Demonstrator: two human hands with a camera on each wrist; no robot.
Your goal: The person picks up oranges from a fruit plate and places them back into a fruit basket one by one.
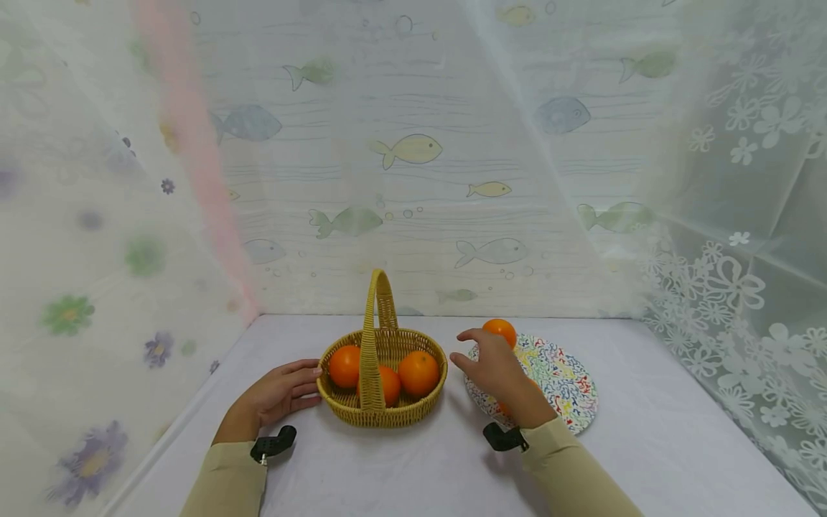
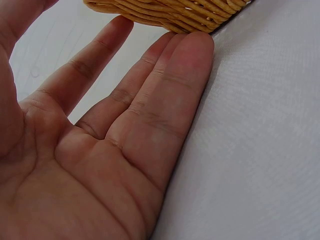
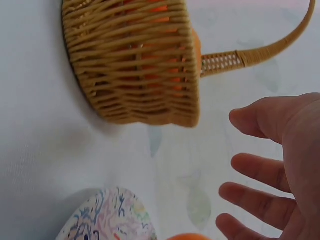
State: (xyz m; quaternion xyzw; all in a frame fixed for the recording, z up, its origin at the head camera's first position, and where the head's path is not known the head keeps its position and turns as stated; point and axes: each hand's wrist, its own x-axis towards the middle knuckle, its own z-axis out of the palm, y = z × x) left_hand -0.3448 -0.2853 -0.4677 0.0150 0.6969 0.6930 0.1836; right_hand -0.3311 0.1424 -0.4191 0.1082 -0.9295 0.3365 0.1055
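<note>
A yellow-brown wicker basket (image 1: 407, 416) with a tall arched handle stands on the table, holding several oranges (image 1: 418, 373). My left hand (image 1: 284, 393) has its straight fingertips against the basket's left side; the left wrist view shows them right at the woven wall (image 2: 200, 12). To the right of the basket, my right hand (image 1: 494, 365) hovers over a round plate (image 1: 568, 380) with a multicoloured squiggle pattern, its fingers spread and nothing between them. One orange (image 1: 500, 332) lies at the plate's far edge, just behind that hand. Another orange (image 1: 504, 408) is mostly hidden under the right wrist.
A white cloth covers the table (image 1: 362, 474). Behind it hangs a sheer curtain (image 1: 413, 194) printed with fish, and flower-patterned curtains (image 1: 736, 287) close in the sides. Each wrist carries a small black camera mount (image 1: 274, 444).
</note>
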